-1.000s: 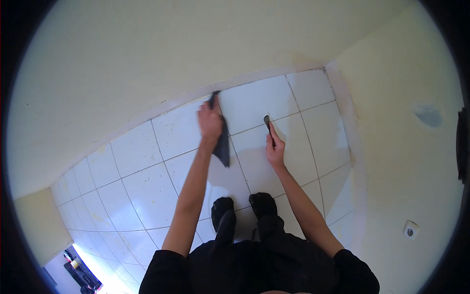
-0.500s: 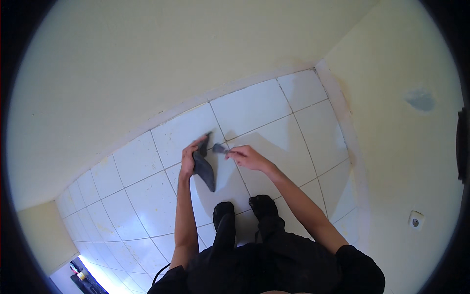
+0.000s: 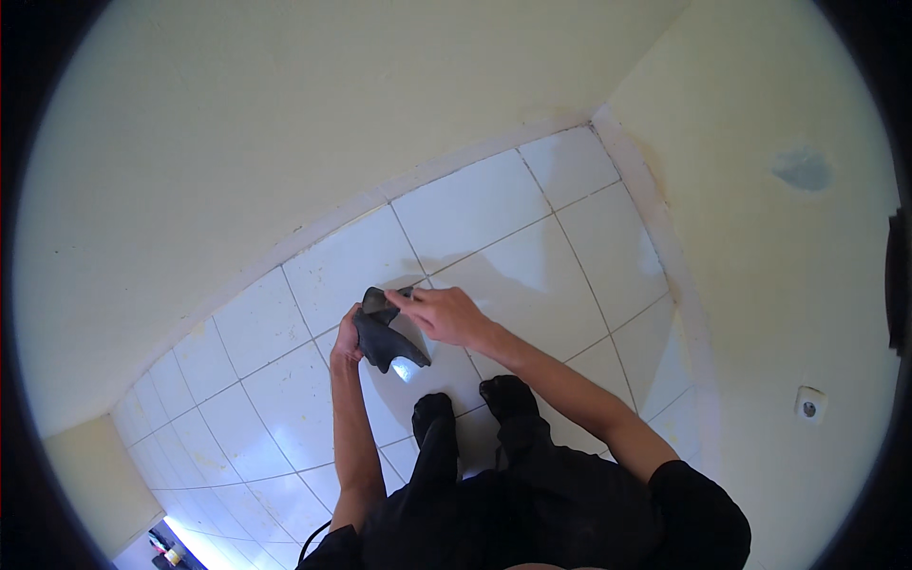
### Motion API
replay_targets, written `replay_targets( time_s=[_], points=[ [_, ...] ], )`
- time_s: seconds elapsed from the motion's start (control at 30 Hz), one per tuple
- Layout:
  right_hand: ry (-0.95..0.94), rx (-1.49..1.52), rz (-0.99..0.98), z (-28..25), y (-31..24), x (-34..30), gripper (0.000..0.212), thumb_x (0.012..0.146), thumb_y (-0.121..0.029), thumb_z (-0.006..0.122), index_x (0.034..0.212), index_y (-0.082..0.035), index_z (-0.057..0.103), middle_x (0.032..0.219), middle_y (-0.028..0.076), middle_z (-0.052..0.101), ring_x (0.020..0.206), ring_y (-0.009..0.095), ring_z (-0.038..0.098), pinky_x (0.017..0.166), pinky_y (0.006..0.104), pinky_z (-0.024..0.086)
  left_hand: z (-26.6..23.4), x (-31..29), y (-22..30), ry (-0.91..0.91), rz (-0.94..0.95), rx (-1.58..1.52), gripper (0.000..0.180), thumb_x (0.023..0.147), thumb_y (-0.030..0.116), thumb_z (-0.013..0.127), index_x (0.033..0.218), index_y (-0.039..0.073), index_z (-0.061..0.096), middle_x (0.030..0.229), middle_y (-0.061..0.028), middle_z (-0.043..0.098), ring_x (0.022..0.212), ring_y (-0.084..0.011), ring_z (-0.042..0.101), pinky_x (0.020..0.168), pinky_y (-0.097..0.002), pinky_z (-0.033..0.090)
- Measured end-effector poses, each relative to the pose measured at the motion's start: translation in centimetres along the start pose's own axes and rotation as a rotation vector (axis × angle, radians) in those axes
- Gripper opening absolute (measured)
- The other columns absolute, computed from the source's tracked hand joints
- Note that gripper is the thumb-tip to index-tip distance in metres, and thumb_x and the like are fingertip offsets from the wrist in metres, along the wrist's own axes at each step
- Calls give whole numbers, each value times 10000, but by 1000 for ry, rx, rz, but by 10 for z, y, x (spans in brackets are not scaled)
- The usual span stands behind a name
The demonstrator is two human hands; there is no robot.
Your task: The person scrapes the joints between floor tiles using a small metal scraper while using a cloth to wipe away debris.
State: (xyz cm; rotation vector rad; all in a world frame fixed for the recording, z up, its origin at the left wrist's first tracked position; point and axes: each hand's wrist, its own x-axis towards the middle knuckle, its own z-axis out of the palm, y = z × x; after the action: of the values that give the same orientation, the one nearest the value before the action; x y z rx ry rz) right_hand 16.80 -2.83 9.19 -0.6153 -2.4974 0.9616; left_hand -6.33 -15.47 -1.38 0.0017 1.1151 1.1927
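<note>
My left hand (image 3: 346,344) grips a dark grey trowel-like scraper (image 3: 385,340), its flat blade pointing down and to the right over the white floor tiles. My right hand (image 3: 445,313) is closed around a small dark tool, whose tip (image 3: 404,292) touches the upper end of the scraper. Both hands meet in front of me, above the tiles and just ahead of my dark shoes (image 3: 470,401).
White floor tiles (image 3: 475,209) run up to a pale yellow wall (image 3: 285,114) ahead and another wall (image 3: 779,285) on the right, forming a corner. A grey patch (image 3: 803,168) and a wall socket (image 3: 808,408) mark the right wall. Some small items (image 3: 166,551) lie at the lower left.
Both hands pulled back from the base of the wall toward my body. The scraper and the small tool, held apart before, are now together in front of me.
</note>
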Motion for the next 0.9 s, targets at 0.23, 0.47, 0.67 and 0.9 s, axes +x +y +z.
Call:
replay_targets(
  time_s=[0.23,0.47,0.67,0.9],
  points=[
    [51,-41,93,16,27,-43,449,890,-102,662,1335,-160,637,736,65,598,631,248,628,551,371,503,49,-10,39,-186,250,-204,586,959,252,378,1459,-49,427,1406,-184,550,1240,-259,569,1017,-386,513],
    [466,222,348,-40,48,-113,371,906,-10,646,1272,-65,676,655,74,516,533,159,462,507,299,395,145,35,39,-342,217,708,558,938,199,457,1471,34,467,1448,-199,514,1322,-329,482,1125,-383,369],
    [581,87,421,-67,48,-150,383,881,65,640,1258,1,667,633,52,455,528,120,402,495,267,332,260,128,-88,-534,1002,1556,559,893,139,576,1441,56,503,1288,-220,527,1198,-370,494,1043,-431,396],
    [617,-5,439,-82,54,-160,388,866,81,650,1244,1,677,614,43,447,502,110,379,467,270,308,338,202,-85,24,1266,1891,588,852,90,557,1439,99,515,1142,-130,529,1032,-265,512,885,-362,428]
  ],
)
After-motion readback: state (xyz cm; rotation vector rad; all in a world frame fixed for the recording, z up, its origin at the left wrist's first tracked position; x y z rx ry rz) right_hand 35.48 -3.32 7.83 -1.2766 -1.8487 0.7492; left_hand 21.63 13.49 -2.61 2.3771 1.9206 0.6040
